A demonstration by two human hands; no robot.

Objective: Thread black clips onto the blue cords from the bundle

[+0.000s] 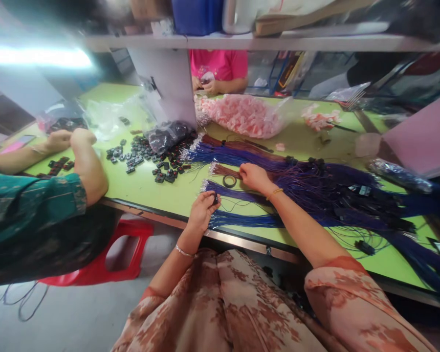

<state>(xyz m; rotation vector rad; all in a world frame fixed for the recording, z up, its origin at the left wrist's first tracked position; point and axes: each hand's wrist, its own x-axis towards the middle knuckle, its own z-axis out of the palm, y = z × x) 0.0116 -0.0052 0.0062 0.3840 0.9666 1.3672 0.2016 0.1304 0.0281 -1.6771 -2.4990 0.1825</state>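
My left hand (201,211) is closed around a small black plastic housing (215,199) near the front edge of the table. Beside it lie the pale tipped ends of a bundle of blue wires (234,192). My right hand (255,177) has its fingers pinched on the bundle of brown wires (225,169), whose light ends point left. A black ring (229,181), perhaps a roll of tape, rests between the two hands. More blue wires (245,220) stretch along the table edge below my right forearm.
Loose black housings (135,156) and a dark plastic bag (170,137) lie to the left. A bag of pink pieces (247,115) sits behind the wires. A co-worker's arms (90,161) rest at the left, beside a red stool (128,254). Overhead runs a shelf (315,44).
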